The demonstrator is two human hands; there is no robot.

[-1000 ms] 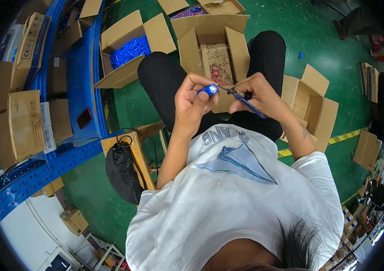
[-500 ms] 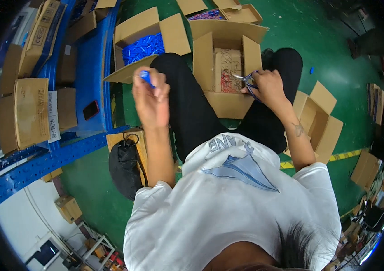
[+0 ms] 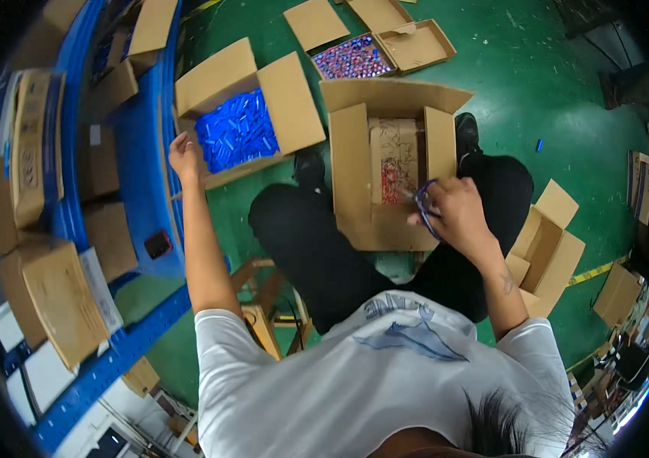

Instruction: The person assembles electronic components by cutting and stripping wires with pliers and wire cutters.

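A cardboard box (image 3: 291, 99) with raised flaps holds a heap of small blue cylinders (image 3: 237, 131) that look like battery cells. At its near left corner is my left hand (image 3: 185, 158), its fingers curled closed on the cardboard edge; part of that grip is hidden. My right hand (image 3: 456, 212) is wrapped round scissors (image 3: 425, 204) with dark blue handles, fingers through the loops. Their blades point left over an open, taller carton (image 3: 350, 164) between my legs. Inside this carton lies a brown package (image 3: 398, 149) with dark scribbled lines and a red patch.
Beyond the carton stands a shallow box (image 3: 424, 49) of upright cells. A blue shelf (image 3: 130, 145) on the left carries boxes and a phone (image 3: 158, 244). Another open carton (image 3: 542, 248) sits by my right knee. One blue cylinder (image 3: 540, 145) lies on the green floor.
My left hand has moved out to the left side of the box of cylinders; the blue cylinder it held is no longer visible in it. The view has shifted. The right hand still holds the scissors.
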